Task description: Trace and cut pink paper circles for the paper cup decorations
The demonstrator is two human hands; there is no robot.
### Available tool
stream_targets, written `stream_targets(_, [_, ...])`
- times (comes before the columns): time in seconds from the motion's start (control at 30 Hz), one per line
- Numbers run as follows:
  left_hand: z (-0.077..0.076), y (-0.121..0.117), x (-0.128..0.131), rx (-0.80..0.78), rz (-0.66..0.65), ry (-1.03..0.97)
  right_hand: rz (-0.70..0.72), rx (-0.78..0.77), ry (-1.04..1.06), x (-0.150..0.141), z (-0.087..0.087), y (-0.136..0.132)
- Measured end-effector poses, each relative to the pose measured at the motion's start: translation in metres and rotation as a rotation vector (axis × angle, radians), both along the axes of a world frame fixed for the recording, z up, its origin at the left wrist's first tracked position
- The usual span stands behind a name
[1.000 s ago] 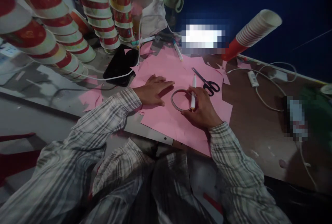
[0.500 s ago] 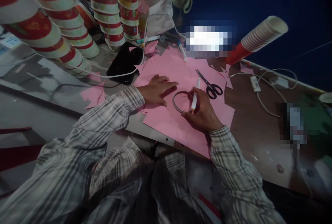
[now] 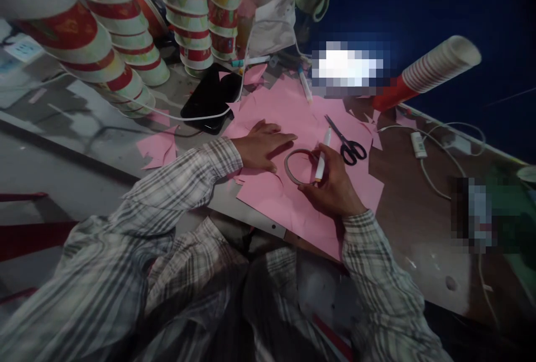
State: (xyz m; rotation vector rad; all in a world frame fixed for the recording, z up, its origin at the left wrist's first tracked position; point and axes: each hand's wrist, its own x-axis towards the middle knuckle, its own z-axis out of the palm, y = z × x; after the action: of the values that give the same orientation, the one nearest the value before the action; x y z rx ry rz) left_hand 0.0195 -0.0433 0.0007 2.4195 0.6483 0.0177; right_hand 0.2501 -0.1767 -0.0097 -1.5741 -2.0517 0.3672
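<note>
My left hand point(image 3: 262, 146) lies flat with its fingers spread on a sheet of pink paper point(image 3: 268, 189). To its right, a thin grey ring point(image 3: 287, 167), like a tape roll or hoop, rests on the paper. My right hand point(image 3: 335, 183) grips a white marker point(image 3: 322, 162) with an orange end, and its thumb and fingertips also touch the ring's right side. Whether those fingers hold the ring firmly I cannot tell. Scissors with black handles point(image 3: 354, 152) lie on the paper just beyond my right hand.
Tall stacks of red and white paper cups point(image 3: 190, 32) stand at the back left. A black tablet or phone point(image 3: 211, 99) lies near them with a white cable across it. Another cup stack point(image 3: 435, 66) leans at the right. A second marker point(image 3: 305, 84) lies at the back.
The whole view has shifted a little, so things appear slightly further right. My hands, the ring and the marker keep nearly the same places on the paper.
</note>
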Motion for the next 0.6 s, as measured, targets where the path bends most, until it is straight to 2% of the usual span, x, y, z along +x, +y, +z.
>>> stream_targets(0.3, [0.0022,-0.0003,0.0003,0.005,-0.011,0.028,0.000,0.004,0.036,0.0002,-0.0025,0.0003])
stream_targets(0.6, [0.0019,0.0005,-0.0011,-0.006,-0.023,0.014,0.016,0.080,-0.046,-0.0069,-0.0046,-0.0009])
